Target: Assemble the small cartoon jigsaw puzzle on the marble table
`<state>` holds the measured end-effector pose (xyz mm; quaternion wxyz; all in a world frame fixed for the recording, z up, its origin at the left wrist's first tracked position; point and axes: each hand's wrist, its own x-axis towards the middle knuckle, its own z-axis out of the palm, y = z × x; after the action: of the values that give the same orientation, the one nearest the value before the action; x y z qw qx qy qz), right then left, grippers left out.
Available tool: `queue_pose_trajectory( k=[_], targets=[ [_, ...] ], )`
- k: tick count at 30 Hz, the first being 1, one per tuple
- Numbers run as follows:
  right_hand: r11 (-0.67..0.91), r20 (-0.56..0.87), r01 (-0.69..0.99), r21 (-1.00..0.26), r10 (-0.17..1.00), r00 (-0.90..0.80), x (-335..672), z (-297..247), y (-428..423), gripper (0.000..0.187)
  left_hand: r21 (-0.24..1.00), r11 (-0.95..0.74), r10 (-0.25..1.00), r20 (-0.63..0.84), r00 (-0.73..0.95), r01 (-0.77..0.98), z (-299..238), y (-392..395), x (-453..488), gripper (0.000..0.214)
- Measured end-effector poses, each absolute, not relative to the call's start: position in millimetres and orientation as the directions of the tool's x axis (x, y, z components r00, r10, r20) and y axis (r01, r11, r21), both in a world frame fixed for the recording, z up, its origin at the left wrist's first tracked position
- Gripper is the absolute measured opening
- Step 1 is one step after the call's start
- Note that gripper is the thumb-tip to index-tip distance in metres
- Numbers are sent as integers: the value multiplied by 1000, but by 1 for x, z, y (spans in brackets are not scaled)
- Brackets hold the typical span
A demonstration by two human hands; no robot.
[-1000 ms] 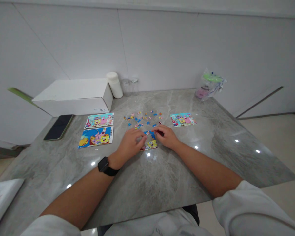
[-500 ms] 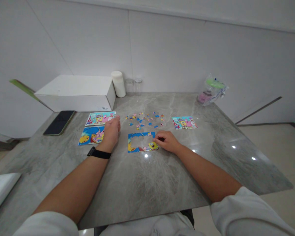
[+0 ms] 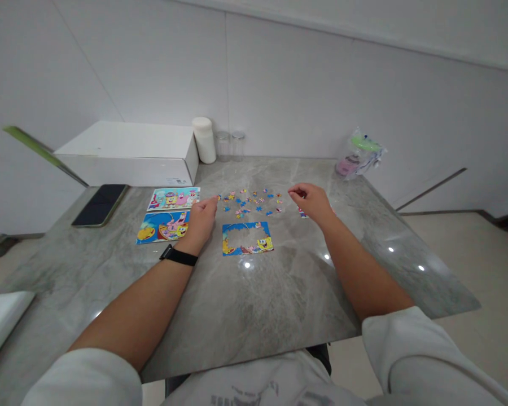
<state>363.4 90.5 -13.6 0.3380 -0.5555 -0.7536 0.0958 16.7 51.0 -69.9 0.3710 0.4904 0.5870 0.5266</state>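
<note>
In the middle of the table a jigsaw border (image 3: 230, 252) lies joined as a frame, its centre bare. Beyond it several loose puzzle pieces (image 3: 259, 209) are scattered. My left hand (image 3: 203, 221) is closed, its fingertips right beside or touching a piece at the left of the scatter; I cannot make out anything held. To the right of the pieces, my right hand (image 3: 312, 204) is in a pinch with its contents hidden. It hovers over a picture card (image 3: 302, 213) and covers most of it. Two more picture cards, an upper one (image 3: 169, 198) and a lower one (image 3: 156, 228), lie left of my left hand.
At the back left are a white box (image 3: 127, 169), a white bottle (image 3: 204, 141) and two glass jars (image 3: 237, 148). A phone (image 3: 100, 206) lies on the left. At the back right sits a plastic-wrapped pink and green item (image 3: 355, 158). White papers (image 3: 8, 310) lie near left.
My right hand has left the border's right edge and moved away and to the right, over the picture card. My left hand has shifted right, up to the loose pieces.
</note>
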Motion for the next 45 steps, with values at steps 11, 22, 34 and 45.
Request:
queue_pose_trajectory(
  k=[11, 22, 34, 45],
  targets=[
    [118, -7, 988, -94, 993, -119, 336, -26, 131, 17, 955, -107, 963, 168, -211, 276, -61, 46, 15, 49],
    [114, -105, 991, -68, 987, -121, 322, -41, 128, 25, 941, -112, 960, 185, -209, 319, -70, 49, 13, 51],
    [181, -96, 948, -263, 973, -212, 320, -41, 129, 13, 938, -134, 968, 192, -161, 319, -67, 44, 17, 51],
    [366, 35, 463, -807, 813, -581, 275, -19, 90, 17, 819, -365, 931, 327, 163, 443, -56, 25, 36, 34]
  ],
)
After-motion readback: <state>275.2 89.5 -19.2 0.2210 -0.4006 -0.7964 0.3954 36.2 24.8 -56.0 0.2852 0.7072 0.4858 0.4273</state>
